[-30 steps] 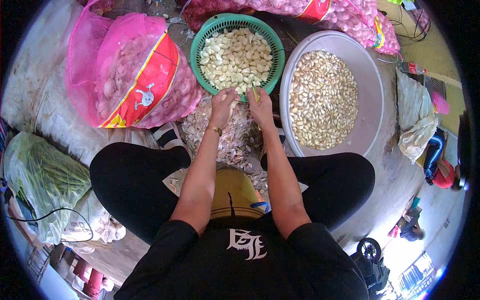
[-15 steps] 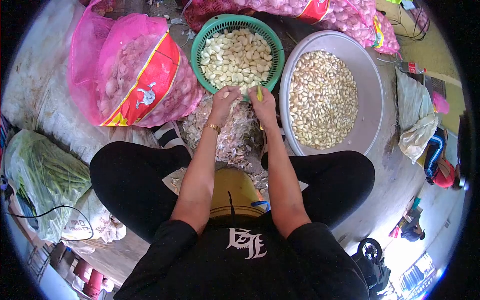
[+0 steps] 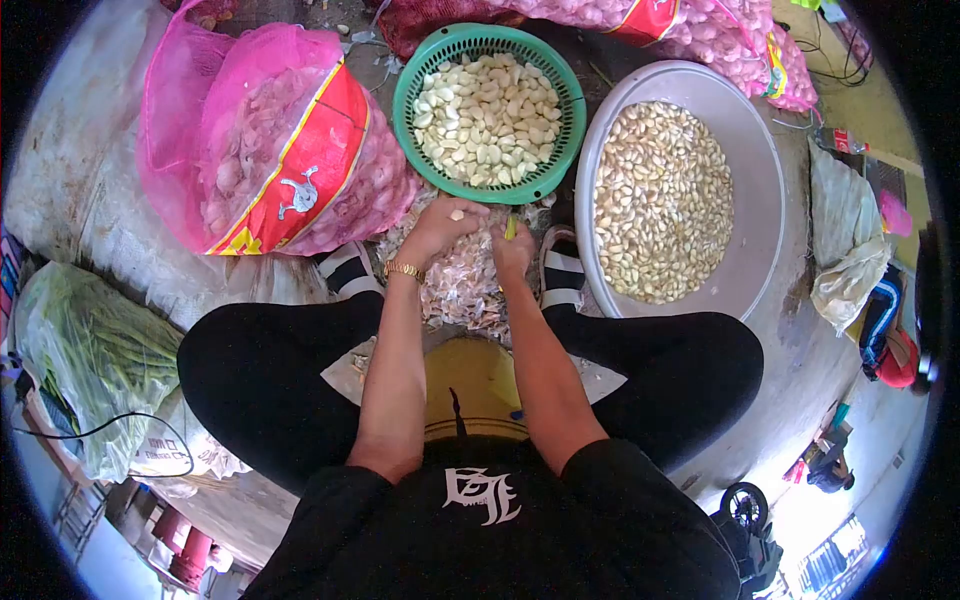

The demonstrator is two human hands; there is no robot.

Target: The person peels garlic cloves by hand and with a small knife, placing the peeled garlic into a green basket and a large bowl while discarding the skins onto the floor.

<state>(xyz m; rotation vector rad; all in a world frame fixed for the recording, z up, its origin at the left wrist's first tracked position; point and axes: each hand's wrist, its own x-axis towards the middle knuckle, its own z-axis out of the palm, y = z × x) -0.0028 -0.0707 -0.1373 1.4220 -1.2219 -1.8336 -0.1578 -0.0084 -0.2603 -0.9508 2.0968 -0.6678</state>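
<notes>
My left hand, with a bracelet at the wrist, is closed around a pale garlic clove. My right hand grips a small knife by its yellow-green handle; its blade cannot be made out. Both hands hover over a heap of garlic skins between my feet, a short gap apart. Just beyond them stands a green plastic basket with peeled white cloves in it. To the right is a grey basin that holds many unpeeled-looking cloves.
A pink mesh sack of garlic stands at the left, and more garlic sacks lie at the back. Long green vegetables in a plastic bag are at the lower left. Other people and a motorbike appear at the right.
Both hands have come back from the basket's near rim towards my body and down over the skins. They are slightly farther apart, and the knife stays in the right hand.
</notes>
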